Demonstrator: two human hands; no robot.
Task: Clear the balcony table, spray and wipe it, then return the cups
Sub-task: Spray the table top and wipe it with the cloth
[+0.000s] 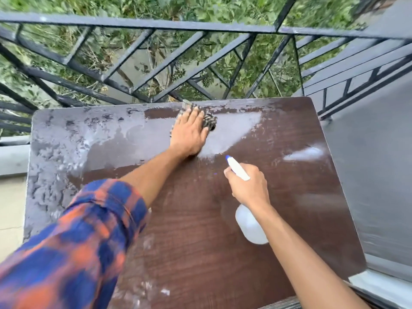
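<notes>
- Soft, even daylight is filling the scene from the open side beyond the railing (156, 26), and nothing is casting a hard shadow.
- The wet film on the table (289, 197) is reflecting the pale sky as grey-white glare across its far and left parts.
- A small bright patch is glaring near the table's right edge.
- The checked sleeve (73, 241) is smearing with motion blur.
- The spray bottle (250, 226) is looking soft, its white body losing detail.
- The wide lens is bending the railing and the table edges.
- The leaves (234, 10) are blurring towards the top corners.
</notes>
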